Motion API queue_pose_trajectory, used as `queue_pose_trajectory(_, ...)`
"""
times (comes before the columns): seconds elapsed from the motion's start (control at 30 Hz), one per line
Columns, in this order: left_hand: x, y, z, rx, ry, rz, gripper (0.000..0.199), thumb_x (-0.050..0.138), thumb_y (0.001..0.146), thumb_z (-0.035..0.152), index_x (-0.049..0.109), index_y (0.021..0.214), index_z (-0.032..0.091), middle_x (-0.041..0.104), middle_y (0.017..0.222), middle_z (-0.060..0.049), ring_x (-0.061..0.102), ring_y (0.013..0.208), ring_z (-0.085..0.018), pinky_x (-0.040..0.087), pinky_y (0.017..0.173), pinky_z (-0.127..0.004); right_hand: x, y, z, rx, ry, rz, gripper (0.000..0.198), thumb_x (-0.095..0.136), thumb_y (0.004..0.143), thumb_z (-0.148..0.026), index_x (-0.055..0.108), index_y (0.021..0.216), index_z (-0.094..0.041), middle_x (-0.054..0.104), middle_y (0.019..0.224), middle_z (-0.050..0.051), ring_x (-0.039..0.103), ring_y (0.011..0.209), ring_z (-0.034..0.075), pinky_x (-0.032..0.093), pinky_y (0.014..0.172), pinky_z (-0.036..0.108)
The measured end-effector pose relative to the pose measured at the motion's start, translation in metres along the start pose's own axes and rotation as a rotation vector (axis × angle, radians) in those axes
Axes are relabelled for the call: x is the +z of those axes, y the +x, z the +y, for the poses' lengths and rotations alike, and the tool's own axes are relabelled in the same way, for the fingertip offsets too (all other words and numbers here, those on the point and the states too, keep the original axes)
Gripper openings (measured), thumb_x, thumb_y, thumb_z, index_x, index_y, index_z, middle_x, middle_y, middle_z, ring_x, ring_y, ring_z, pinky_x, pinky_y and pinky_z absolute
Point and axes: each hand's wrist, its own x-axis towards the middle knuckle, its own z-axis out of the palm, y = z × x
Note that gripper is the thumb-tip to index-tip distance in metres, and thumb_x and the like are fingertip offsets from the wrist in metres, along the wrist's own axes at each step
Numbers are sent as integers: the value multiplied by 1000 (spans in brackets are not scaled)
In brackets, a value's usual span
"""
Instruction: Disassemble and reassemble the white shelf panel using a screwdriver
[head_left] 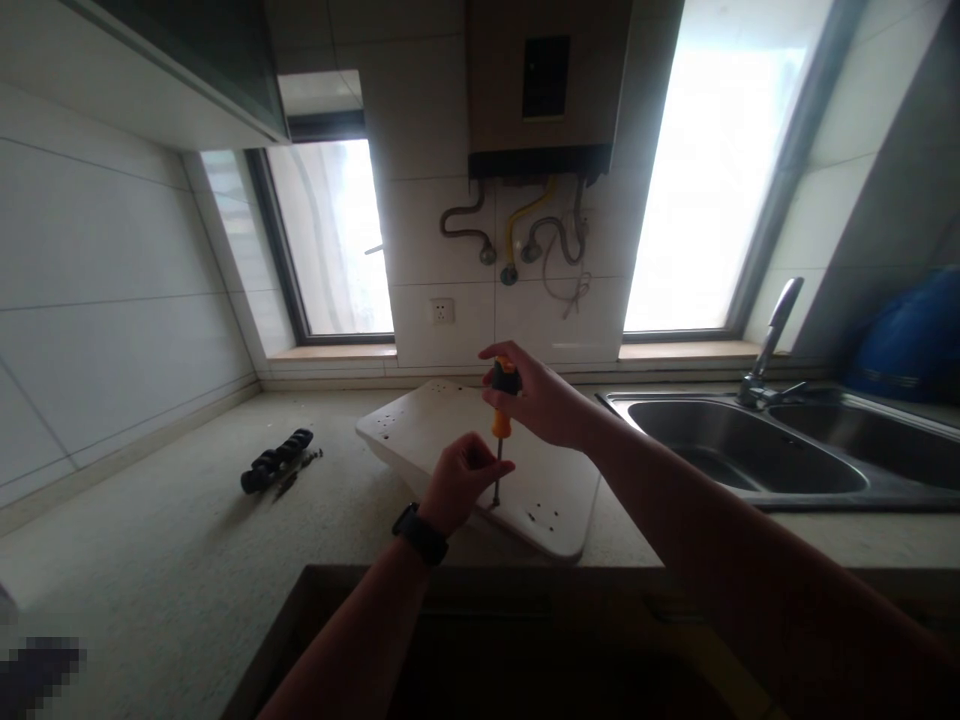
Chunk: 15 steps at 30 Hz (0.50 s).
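Observation:
My right hand (529, 390) is wrapped around the yellow-and-black handle of a screwdriver (502, 422), which stands nearly upright. Lower down, my left hand (459, 482) has thumb and forefinger pinched at the metal shaft; a dark watch is on that wrist. The screwdriver's tip meets a small dark screw or fitting (493, 503) near the front edge of a white board (442, 420). Clusters of small holes show near the board's corners. The board lies aslant on the counter, partly covered by my hands.
A black ribbed object (277, 461) lies on the counter (172, 520) at left, with small dark pieces beside it. At right are a double steel sink (739, 445) and a faucet (776, 335). A water heater (547, 90) with pipes hangs on the wall between two windows.

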Motion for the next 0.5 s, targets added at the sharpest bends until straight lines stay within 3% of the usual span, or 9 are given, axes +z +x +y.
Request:
queue_pose_trajectory(0.13, -5, 3, -1, 7, -68, -145, 38, 84, 74, 39, 66, 99, 17, 69, 96, -5, 61, 80, -14, 48, 72, -27, 0, 0, -1, -17, 17, -13, 39, 60, 86, -23, 50, 123, -22, 63, 104, 6, 61, 85, 17, 53, 77, 34)
queue_pose_trajectory(0.23, -10, 2, 0, -35, -137, -279, 40, 71, 86, 45, 70, 113, 15, 70, 118, -14, 67, 99, -21, 50, 90, -36, 0, 0, -4, -10, 33, -11, 38, 60, 85, -21, 50, 122, -22, 62, 105, 6, 60, 84, 17, 54, 77, 34)
queue_pose_trajectory(0.33, -14, 0, 2, -61, -150, -335, 41, 68, 89, 46, 73, 112, 13, 74, 111, -16, 70, 100, -24, 50, 94, -41, 0, -1, -7, -2, 33, -16, 40, 60, 83, -18, 50, 122, -22, 62, 106, 6, 60, 85, 16, 54, 77, 33)
queue_pose_trajectory(0.5, -13, -3, 7, -81, -158, -317, 39, 71, 87, 44, 75, 106, 10, 77, 94, -15, 72, 85, -23, 54, 82, -37, -1, -3, -11, -2, 70, -62, 46, 58, 80, -13, 48, 124, -21, 61, 110, 8, 61, 87, 17, 54, 76, 33)
